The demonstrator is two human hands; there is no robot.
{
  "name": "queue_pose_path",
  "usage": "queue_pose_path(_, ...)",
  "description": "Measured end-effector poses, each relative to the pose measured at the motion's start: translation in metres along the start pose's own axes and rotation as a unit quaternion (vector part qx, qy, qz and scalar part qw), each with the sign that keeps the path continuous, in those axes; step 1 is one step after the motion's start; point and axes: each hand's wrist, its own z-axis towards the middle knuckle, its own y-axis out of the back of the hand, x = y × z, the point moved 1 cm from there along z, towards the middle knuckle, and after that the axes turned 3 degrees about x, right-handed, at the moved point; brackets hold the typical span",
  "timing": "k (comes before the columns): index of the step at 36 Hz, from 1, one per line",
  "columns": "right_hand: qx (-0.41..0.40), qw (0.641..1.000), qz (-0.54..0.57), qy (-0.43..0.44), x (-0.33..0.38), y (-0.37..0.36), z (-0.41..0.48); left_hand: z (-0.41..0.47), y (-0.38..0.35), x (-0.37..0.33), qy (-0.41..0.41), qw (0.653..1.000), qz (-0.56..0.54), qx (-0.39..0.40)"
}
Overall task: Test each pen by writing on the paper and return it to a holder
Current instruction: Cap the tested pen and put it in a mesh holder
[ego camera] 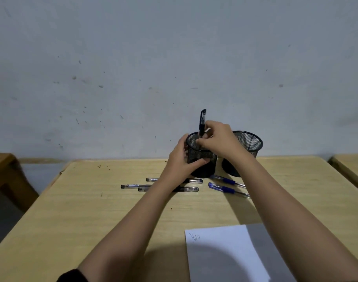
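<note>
Now: the return step. My right hand [216,139] pinches the black pen [202,123] at mid-barrel between thumb and fingertips. The cap end is up and the pen is near upright, with its lower end inside the rim of the mesh holder [202,159] at 12 o'clock on the desk [92,210]. Whether the tip touches the bottom I cannot tell; my hand and the mesh hide it. My left hand [180,159] wraps the holder's wall from its 9 o'clock side, thumb across the front, steadying it.

The second holder [249,143] stands just beside the first, at its 3 o'clock. Loose black pens [189,189] lie at 6 to 8 o'clock of the held holder, partly under my left forearm. Two blue pens [227,188] lie at its 5 o'clock. The paper [225,251] is at 5 o'clock on the desk, with one scribble near its 10 o'clock corner.

Judgement on doing this well:
- Lower the pen straight.
- Release only once it meets the bottom or leans on the rim, so it does not bounce and tip the light holder.
- Keep the left-hand hold until the pen settles.
- Withdraw upward, clear of the cap.
- Mind the pens under the forearm; they likely roll easily.
</note>
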Motion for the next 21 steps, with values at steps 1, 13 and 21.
queue_pose_path(1, 0.004, 1.0, 0.004, -0.004, 0.0003, -0.0003, 0.0007, -0.0001, 0.0005, 0.0003, 0.003, 1.0, 0.001, 0.001)
queue_pose_path(13, -0.003, 0.999, 0.025, -0.032, -0.0034, -0.0021, 0.0031, -0.0003, 0.0052, -0.001, -0.013, 1.0, 0.014, 0.013)
queue_pose_path(21, -0.007, 1.0, -0.001, -0.021, -0.0039, -0.0033, 0.003, -0.0002, 0.0058, -0.0009, -0.009, 1.0, 0.015, 0.009)
